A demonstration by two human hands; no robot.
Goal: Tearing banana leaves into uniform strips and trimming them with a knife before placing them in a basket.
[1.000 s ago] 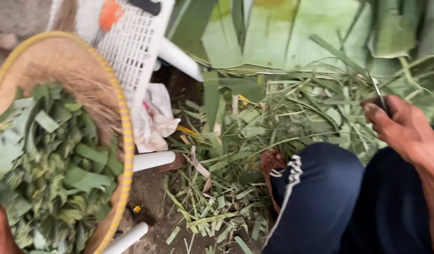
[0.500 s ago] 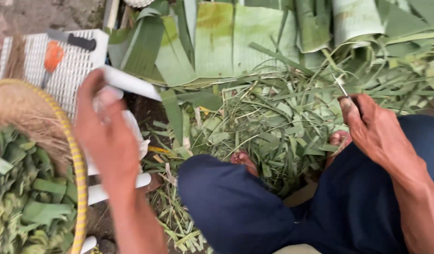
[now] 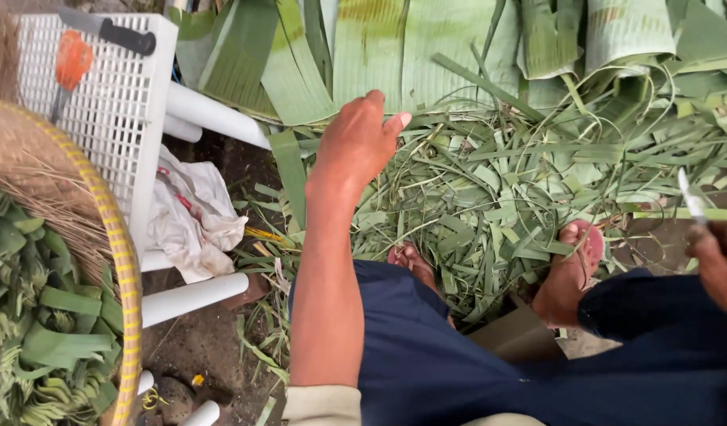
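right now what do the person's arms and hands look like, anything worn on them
Both hands are bare: no gloves, rings or watch show on the left hand or the right hand. The left forearm is uncovered up to a pale cream sleeve edge at the bottom of the picture. Only part of the right hand is in view at the frame edge, so its sleeve cannot be seen.

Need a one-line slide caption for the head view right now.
Left hand reaches toward banana leaves above a pile of leaf scraps; right hand holds a small blade.
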